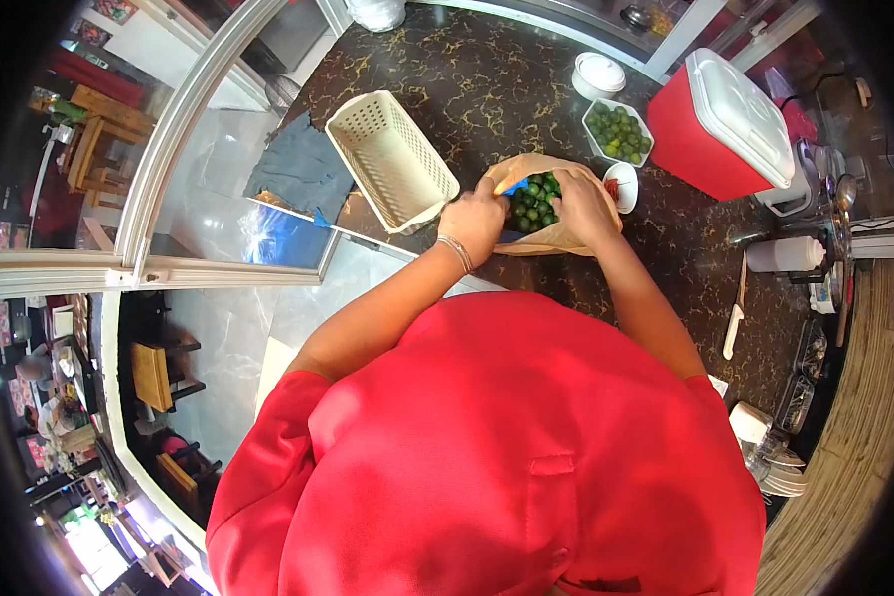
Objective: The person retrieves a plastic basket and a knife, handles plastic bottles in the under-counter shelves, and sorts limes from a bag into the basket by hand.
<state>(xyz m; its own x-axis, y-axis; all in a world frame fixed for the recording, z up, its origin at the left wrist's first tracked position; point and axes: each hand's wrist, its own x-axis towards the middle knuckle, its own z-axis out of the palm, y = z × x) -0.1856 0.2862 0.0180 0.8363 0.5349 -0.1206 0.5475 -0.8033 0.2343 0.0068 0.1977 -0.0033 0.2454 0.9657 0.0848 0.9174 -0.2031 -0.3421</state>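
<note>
A brown paper bag (551,164) stands open on the dark counter, with small green limes (534,204) inside. My left hand (475,221) is closed on the bag's left rim. By its fingertips is a small blue and yellow piece (515,187) whose kind I cannot make out. Over the bag's right rim reaches my right hand (583,209), its fingertips at the limes. Whether those fingers grip anything is hidden. Left of the bag sits a cream perforated plastic basket (397,164) with nothing in it.
Behind the bag are a bowl of green limes (616,132), a white lidded container (598,75) and a small white cup (621,187). A red cooler (700,129) stands right. A white-handled knife (734,328) lies nearer. A grey cloth (298,169) hangs over the left edge.
</note>
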